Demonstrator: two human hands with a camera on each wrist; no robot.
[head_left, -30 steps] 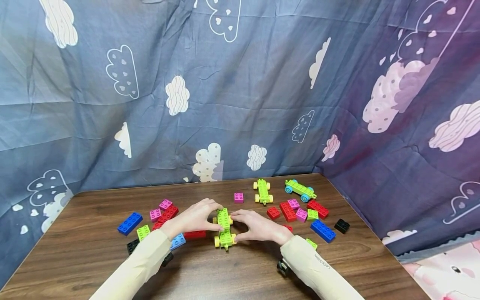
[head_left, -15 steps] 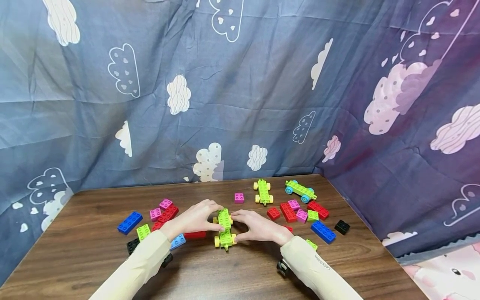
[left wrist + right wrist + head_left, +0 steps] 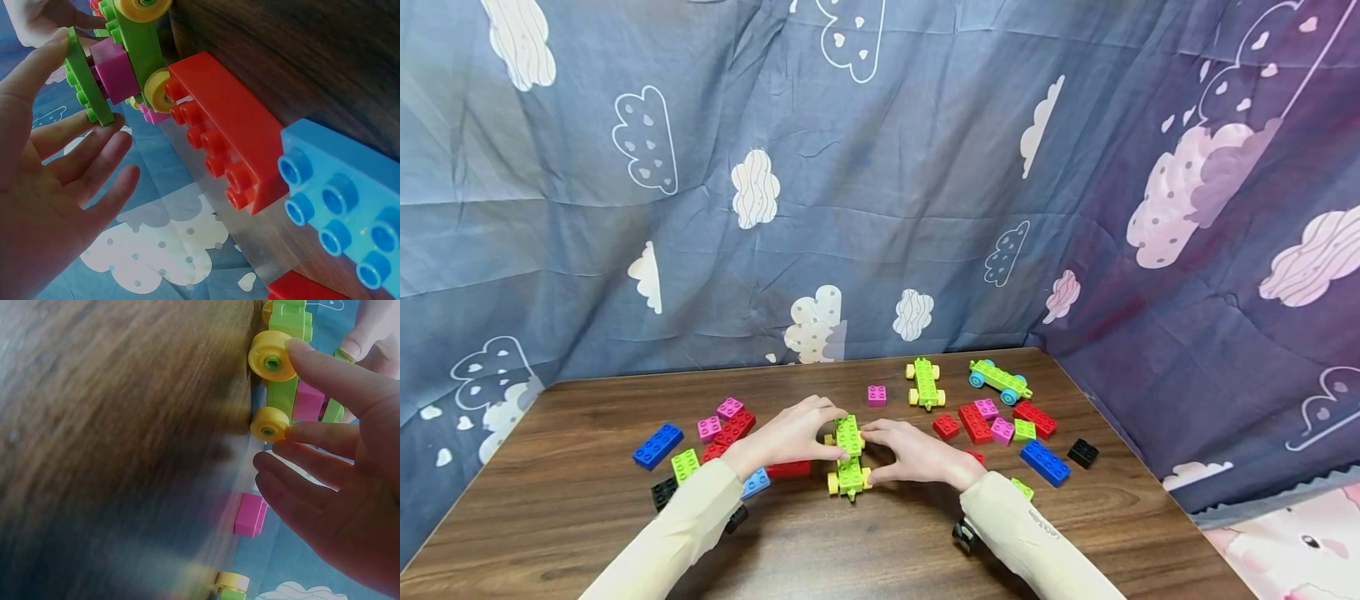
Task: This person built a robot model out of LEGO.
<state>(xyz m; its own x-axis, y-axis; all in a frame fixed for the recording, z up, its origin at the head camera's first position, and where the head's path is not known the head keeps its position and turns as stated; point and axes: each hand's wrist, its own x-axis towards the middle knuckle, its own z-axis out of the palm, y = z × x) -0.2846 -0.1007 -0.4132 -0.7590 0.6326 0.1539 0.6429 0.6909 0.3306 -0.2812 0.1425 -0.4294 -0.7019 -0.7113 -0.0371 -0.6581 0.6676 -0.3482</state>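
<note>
Hands press green brick onto wheeled car.

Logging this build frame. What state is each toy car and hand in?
Green car with yellow wheels: on table, pink brick and green plate stacked on top.
Left hand: holds green plate.
Right hand: fingers on wheels.
Far yellow-wheeled chassis: bare.
Blue-wheeled chassis: bare.
</note>
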